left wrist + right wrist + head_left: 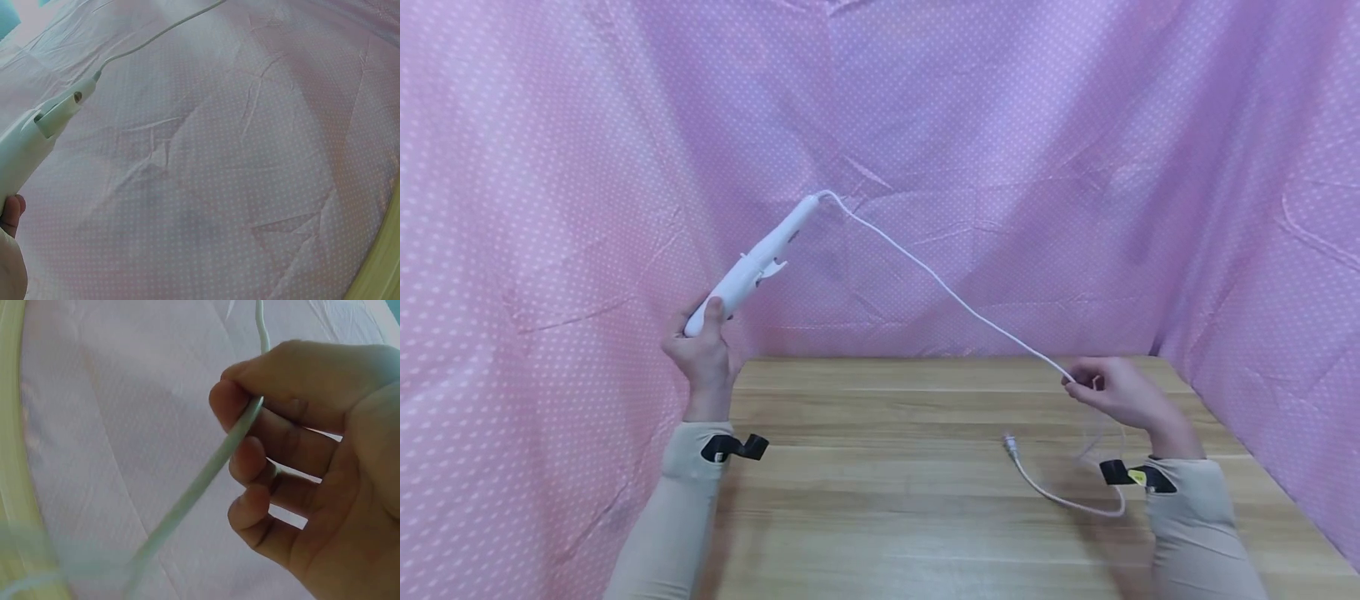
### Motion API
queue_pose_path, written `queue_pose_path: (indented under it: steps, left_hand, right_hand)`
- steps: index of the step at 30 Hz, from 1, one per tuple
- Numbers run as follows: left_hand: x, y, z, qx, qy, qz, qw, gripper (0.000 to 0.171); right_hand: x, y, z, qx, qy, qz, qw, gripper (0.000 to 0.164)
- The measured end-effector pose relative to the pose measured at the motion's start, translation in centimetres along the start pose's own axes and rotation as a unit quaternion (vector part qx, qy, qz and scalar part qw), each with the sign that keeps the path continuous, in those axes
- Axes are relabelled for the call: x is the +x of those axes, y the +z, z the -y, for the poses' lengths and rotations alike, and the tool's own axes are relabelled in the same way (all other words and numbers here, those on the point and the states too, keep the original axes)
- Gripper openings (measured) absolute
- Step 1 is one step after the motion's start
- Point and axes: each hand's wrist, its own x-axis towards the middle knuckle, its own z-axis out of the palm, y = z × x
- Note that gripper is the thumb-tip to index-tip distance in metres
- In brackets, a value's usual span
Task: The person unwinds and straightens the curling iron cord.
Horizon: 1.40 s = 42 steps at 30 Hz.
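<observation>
In the head view, my left hand [702, 354] grips the thick lower end of a white curling iron [767, 248], thumb across its side. It is held tilted up to the right, its lever sticking out midway. In the left wrist view the curling iron [28, 147] shows a raised lever near its cord end. A white power cord [940, 283] runs from its tip down to my right hand [1120, 392]. The right wrist view shows that hand [300, 419] pinching the cord [194, 490] between thumb and index finger, other fingers curled. The plug [1011, 446] hangs or lies over the tabletop; I cannot tell which.
A wood-grain table [887, 533] stretches below both hands. Pink dotted cloth [925, 108] encloses it at the back and both sides. Loose cord [1075, 505] loops below my right hand, near the black wrist mount [1116, 472].
</observation>
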Motion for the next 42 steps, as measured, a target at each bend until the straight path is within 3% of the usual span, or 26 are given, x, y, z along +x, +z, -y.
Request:
queue_pose_path:
  steps: [3,6,13,20,24,29,35,42]
  left_hand:
    - [0.2,-0.4,-0.1,0.011,0.002,-0.02,0.9997,0.031]
    - [0.3,-0.8,-0.3,0.03,-0.006,-0.035,0.9989,0.028]
    - [-0.1,-1.9,-0.3,0.051,-0.021,-0.049,0.9973,0.027]
    - [-1.7,-3.4,0.3,0.084,-0.081,-0.051,0.9918,0.031]
    - [-3.1,-4.8,1.0,0.102,-0.117,-0.076,0.9849,0.031]
    - [-3.9,-7.1,1.5,0.123,-0.116,-0.114,0.9789,0.037]
    - [-4.9,-9.0,2.4,0.128,-0.133,-0.124,0.975,0.043]
    - [-6.8,-11.0,3.9,0.202,-0.189,-0.141,0.9507,0.042]
  right_hand:
    - [-0.8,-0.9,-0.8,-0.068,0.014,-0.027,0.997,0.007]
    - [-1.4,-2.0,-1.7,-0.135,0.045,-0.058,0.988,0.003]
    - [-1.9,-3.6,-4.2,-0.185,0.068,-0.068,0.978,0.01]
    - [-2.2,-3.7,-6.2,-0.193,0.085,-0.076,0.974,0.011]
    - [-2.3,-3.8,-7.3,-0.176,0.101,-0.042,0.978,0.01]
    - [-3.5,-4.0,-9.4,-0.127,0.126,-0.015,0.984,0.012]
    - [-4.8,-3.9,-11.8,-0.145,0.181,-0.012,0.973,0.01]
    - [-6.0,-0.9,-14.6,-0.168,0.208,-0.04,0.963,0.013]
